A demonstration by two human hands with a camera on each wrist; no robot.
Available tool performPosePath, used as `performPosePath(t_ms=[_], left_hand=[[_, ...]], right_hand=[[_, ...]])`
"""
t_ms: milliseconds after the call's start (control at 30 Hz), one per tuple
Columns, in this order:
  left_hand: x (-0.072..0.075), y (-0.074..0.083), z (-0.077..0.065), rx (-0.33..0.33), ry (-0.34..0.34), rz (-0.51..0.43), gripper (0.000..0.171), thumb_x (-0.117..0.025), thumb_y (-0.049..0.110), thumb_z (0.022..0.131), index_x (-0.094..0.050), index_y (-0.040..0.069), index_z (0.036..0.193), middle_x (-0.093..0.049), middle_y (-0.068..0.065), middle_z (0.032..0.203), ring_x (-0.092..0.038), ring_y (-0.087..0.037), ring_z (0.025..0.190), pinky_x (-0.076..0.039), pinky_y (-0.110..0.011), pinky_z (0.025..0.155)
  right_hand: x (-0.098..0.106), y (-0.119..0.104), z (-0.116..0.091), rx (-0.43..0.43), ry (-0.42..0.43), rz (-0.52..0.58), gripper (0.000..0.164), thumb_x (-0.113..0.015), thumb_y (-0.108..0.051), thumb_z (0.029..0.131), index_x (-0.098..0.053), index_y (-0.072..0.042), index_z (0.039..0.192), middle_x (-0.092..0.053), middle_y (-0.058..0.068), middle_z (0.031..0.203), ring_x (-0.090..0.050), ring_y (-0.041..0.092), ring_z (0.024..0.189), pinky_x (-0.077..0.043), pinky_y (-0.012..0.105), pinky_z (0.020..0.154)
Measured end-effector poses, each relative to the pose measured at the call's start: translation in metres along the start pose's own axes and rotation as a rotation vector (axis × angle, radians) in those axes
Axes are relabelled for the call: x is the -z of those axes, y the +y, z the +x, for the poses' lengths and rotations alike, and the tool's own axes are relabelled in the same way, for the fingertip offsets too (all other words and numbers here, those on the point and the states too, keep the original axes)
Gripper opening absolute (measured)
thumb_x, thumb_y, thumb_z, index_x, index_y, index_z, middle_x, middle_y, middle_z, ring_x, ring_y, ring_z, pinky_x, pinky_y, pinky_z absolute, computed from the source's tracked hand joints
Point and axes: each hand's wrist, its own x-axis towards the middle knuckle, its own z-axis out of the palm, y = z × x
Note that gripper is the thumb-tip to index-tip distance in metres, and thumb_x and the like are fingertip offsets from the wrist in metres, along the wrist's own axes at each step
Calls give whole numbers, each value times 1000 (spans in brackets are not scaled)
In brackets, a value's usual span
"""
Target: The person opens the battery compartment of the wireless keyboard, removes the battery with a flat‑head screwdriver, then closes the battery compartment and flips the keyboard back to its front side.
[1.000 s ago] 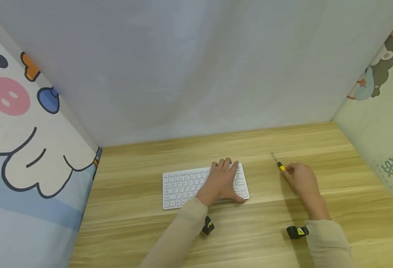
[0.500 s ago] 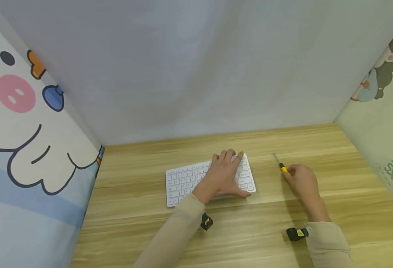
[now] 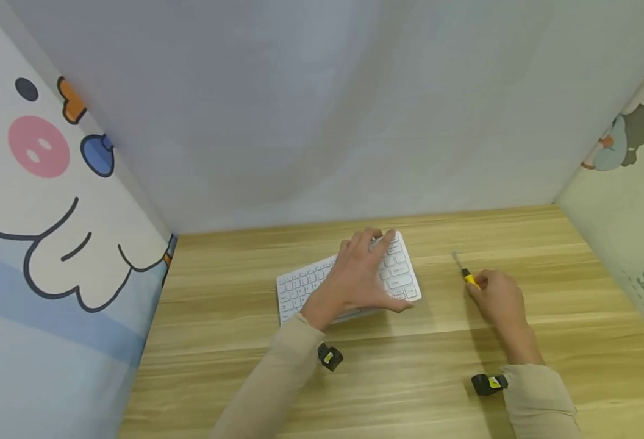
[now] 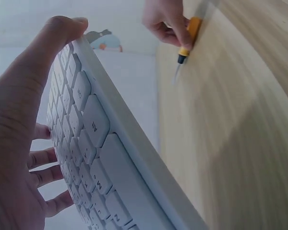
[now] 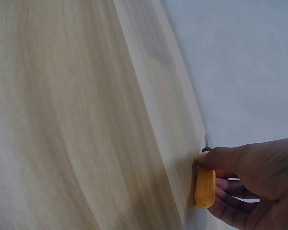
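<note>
A white keyboard [image 3: 396, 268] is tilted, its right end raised off the wooden table and its left end lower. My left hand [image 3: 357, 274] spans that raised end, thumb at the near edge and fingers at the far edge. In the left wrist view, the keys of the keyboard [image 4: 93, 139] face the palm. To the right, my right hand [image 3: 497, 299] pinches a screwdriver by its yellow handle [image 3: 469, 277], the metal shaft pointing away toward the back wall. The right wrist view shows the thumb and fingers on the screwdriver [image 5: 205, 187], low over the table.
The wooden table [image 3: 410, 378] meets a plain grey back wall [image 3: 300, 122]. Side panels with cartoon prints stand left [image 3: 53, 244] and right [image 3: 629, 231]. Each wrist wears a small black camera, one left [image 3: 330, 357] and one right [image 3: 488, 384].
My left hand has raised the keyboard's right end, tilting it up from lying flat. The right hand stays in place with the screwdriver. The head view has shifted slightly.
</note>
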Motion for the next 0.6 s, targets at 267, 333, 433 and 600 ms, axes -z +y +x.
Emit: performPosePath(t_ms=[267, 333, 433, 600], left_hand=[[18, -6, -4, -24, 67, -83, 134, -84, 77, 56, -28, 17, 162, -43, -7, 149, -46, -21, 135, -45, -44, 112], [20, -8, -5, -33, 92, -107, 134, -85, 76, 56, -28, 16, 162, -45, -7, 148, -47, -20, 131, -46, -43, 111], [22, -11, -7, -47, 123, -124, 134, -85, 75, 56, -29, 17, 162, -46, -6, 145, -49, -19, 125, -47, -42, 108], [25, -14, -8, -60, 158, -130, 133, -86, 74, 55, -30, 17, 162, -47, -6, 143, -51, -18, 117, -48, -42, 107]], right_hand=[[0, 0, 0, 6, -1, -10, 34, -64, -22, 95, -69, 9, 106, -73, 29, 101, -68, 38, 83, -56, 50, 66], [-1, 0, 0, 7, -3, -12, 34, -64, -22, 96, -69, 9, 107, -73, 29, 102, -69, 39, 84, -56, 50, 67], [-2, 1, 1, 14, -1, -14, 35, -64, -24, 96, -69, 9, 107, -73, 30, 103, -69, 39, 85, -56, 50, 67], [-3, 3, 3, 21, 11, -7, 35, -64, -25, 96, -69, 8, 107, -73, 29, 102, -68, 35, 80, -55, 44, 62]])
